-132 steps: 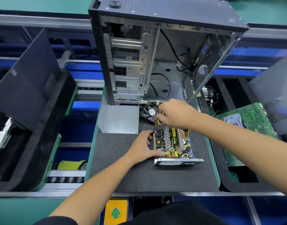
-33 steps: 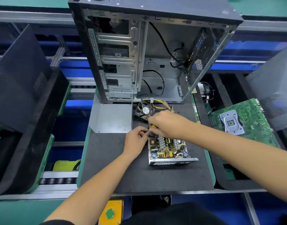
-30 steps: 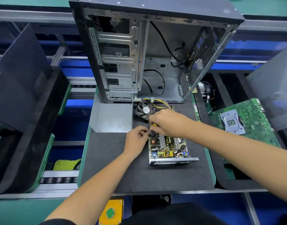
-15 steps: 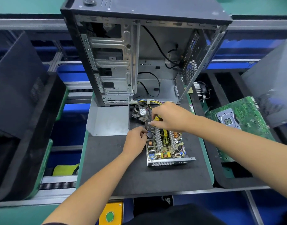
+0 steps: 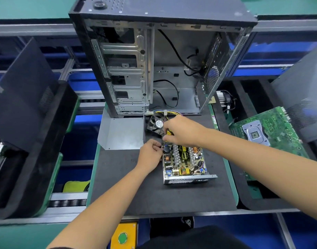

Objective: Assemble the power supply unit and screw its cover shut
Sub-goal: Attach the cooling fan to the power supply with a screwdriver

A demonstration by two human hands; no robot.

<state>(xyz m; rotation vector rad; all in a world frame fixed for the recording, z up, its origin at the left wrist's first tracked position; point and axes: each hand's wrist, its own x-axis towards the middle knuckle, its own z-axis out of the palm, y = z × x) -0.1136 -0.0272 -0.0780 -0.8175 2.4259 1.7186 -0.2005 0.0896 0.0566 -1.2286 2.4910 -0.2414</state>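
The open power supply unit (image 5: 185, 163) lies on the black mat (image 5: 136, 191), its circuit board bare. A black fan (image 5: 156, 124) lies behind it with a bundle of coloured wires (image 5: 165, 112). The grey metal cover (image 5: 121, 133) rests to the left. My right hand (image 5: 182, 131) grips a yellow-handled screwdriver (image 5: 169, 132) pointed down at the unit's far left corner. My left hand (image 5: 150, 156) pinches something small at that same corner; what it is I cannot make out.
An open black computer case (image 5: 154, 56) stands upright behind the mat. A green motherboard (image 5: 267, 133) lies in the right tray. Black foam trays (image 5: 28, 132) sit to the left. A yellow box with a green button (image 5: 122, 237) is below the table edge.
Both hands stay at the unit's far left corner, with my right hand shifting slightly over it. The view has drifted a little.
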